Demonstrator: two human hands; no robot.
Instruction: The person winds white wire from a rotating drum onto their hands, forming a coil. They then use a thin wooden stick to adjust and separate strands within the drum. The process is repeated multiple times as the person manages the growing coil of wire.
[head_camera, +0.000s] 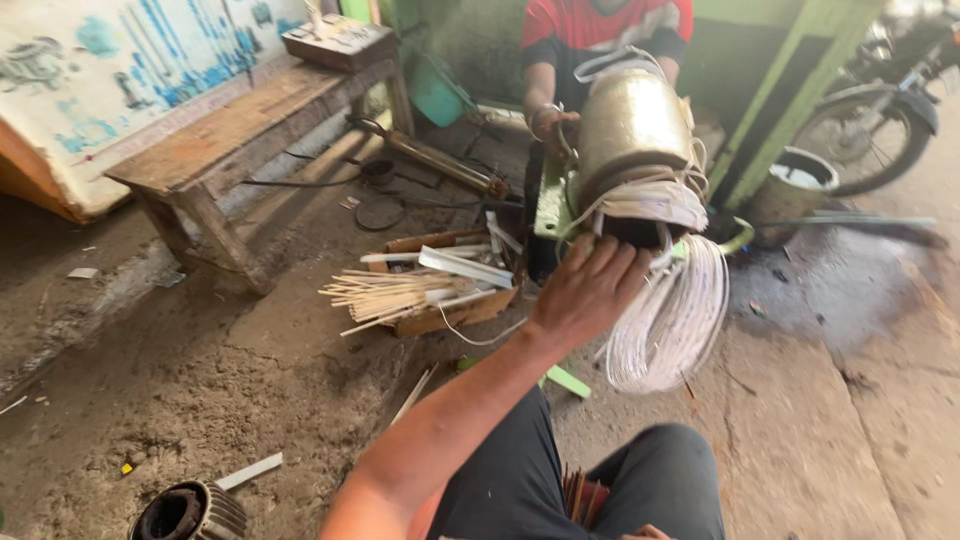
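now the left hand (588, 285) grasps the motor stator (630, 130) at its near end, steadying it above the hanging white wire coils (675, 315); a co-worker's hand (553, 128) braces the far side; right hand unseen.

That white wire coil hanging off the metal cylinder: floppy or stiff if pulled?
The wire coil is probably floppy: its many thin strands sag in a loose loop below the metal cylinder. It likely snags, since strands splay near the left hand.
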